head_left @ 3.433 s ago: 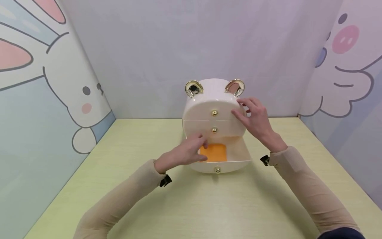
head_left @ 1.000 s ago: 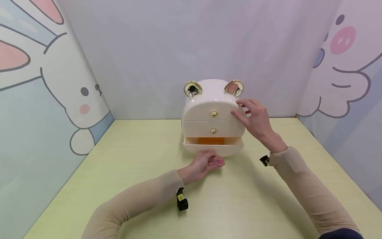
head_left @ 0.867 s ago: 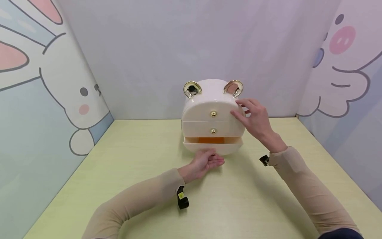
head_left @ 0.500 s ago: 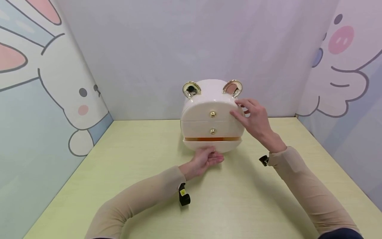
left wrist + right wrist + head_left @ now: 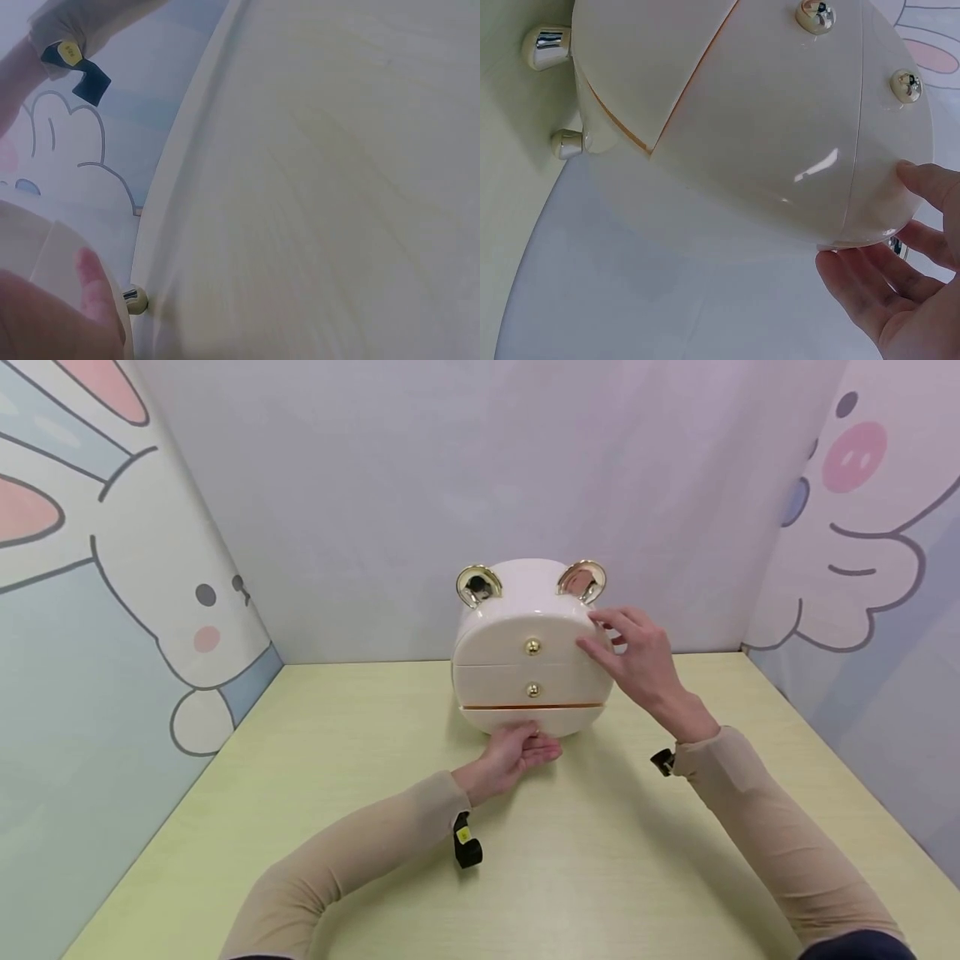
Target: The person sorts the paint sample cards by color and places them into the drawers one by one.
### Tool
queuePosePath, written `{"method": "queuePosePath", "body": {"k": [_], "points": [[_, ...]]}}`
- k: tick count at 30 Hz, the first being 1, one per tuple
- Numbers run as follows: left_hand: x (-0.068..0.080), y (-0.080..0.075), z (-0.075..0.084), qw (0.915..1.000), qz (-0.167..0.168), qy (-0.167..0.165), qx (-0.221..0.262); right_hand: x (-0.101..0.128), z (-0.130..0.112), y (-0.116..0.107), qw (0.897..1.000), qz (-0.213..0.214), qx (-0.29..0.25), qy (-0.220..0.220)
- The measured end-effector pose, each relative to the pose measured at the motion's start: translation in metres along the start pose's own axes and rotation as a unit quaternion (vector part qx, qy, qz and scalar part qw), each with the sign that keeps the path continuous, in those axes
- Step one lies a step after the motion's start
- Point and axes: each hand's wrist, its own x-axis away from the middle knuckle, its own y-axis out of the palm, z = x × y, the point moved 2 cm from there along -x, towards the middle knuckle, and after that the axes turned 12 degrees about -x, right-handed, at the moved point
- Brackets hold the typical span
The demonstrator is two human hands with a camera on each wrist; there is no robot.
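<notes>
A cream bear-shaped drawer box point(image 5: 517, 618) with gold ears and gold knobs stands at the back of the table. Its bottom drawer point(image 5: 570, 718) is almost shut, showing only a thin orange line point(image 5: 487, 706) above its front. My left hand point(image 5: 536, 747) presses its straight fingers against that drawer front, covering the drawer's knob. My right hand point(image 5: 600, 631) rests with spread fingers on the box's upper right side. In the right wrist view the fingers point(image 5: 922, 180) lie along the box point(image 5: 742, 127) edge. In the left wrist view a finger point(image 5: 94, 281) lies on the drawer front.
The pale green table point(image 5: 600, 877) is walled in on three sides by panels with cartoon drawings point(image 5: 150, 568). The box stands on small gold feet point(image 5: 547, 46). Black clips hang at both sleeve cuffs point(image 5: 467, 847).
The bottom drawer, wide open 3.4 s ago with its orange lining showing, has slid inward under my left hand to a thin gap. My right hand has stayed on the box.
</notes>
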Motion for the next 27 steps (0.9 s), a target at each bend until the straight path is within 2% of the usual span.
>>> {"method": "queuePosePath", "body": {"k": [9, 14, 17, 19, 21, 22, 23, 25, 27], "points": [[-0.005, 0.0, -0.001, 1.0, 0.001, 0.003, -0.006, 0.002, -0.001, -0.001, 1.0, 0.001, 0.001, -0.003], [-0.006, -0.001, 0.0, 0.9998, -0.01, 0.005, -0.019, 0.002, -0.001, -0.002, 1.0, 0.006, 0.005, -0.007], [-0.004, -0.004, 0.0, 0.9986, -0.018, 0.0, -0.05, 0.002, -0.001, -0.003, 1.0, 0.002, 0.006, -0.011], [0.003, -0.008, -0.001, 0.9949, -0.034, -0.006, -0.095, 0.003, -0.001, -0.004, 1.0, -0.008, 0.008, -0.014], [0.011, -0.014, 0.003, 0.983, -0.073, 0.0, -0.169, 0.004, -0.001, -0.006, 1.0, -0.019, 0.014, -0.015], [0.015, -0.018, 0.008, 0.9716, -0.103, 0.01, -0.213, 0.005, -0.003, -0.008, 0.999, -0.024, 0.021, -0.016], [0.021, -0.022, 0.015, 0.9562, -0.134, 0.029, -0.258, 0.006, -0.005, -0.011, 0.999, -0.026, 0.025, -0.018], [0.034, -0.031, 0.035, 0.9196, -0.184, 0.094, -0.334, 0.006, -0.01, -0.017, 0.999, -0.027, 0.037, -0.023], [0.05, -0.043, 0.061, 0.8862, -0.198, 0.179, -0.378, 0.005, -0.016, -0.025, 0.998, -0.022, 0.049, -0.037]]}}
